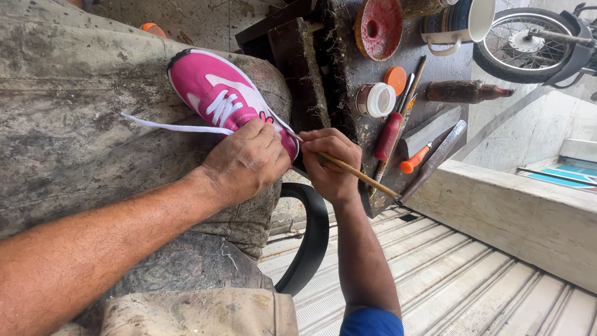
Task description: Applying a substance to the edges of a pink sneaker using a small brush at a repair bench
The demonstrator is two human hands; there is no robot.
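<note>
- Pink sneaker (219, 93) lies on the lap, sole outward; left hand (245, 163) presses over its heel end, fingers closed on it, likely to pin it steady.
- Right hand (329, 165) fingers pinched on a thin wooden-handled tool (357, 175), tip at the heel just beside the left fingers.
- White lace (168, 127) trails loose away from the left fingers.
- Bench (348, 68) beyond the right fingers: glue jar (375, 99), red-handled tool (388, 135), near.
</note>
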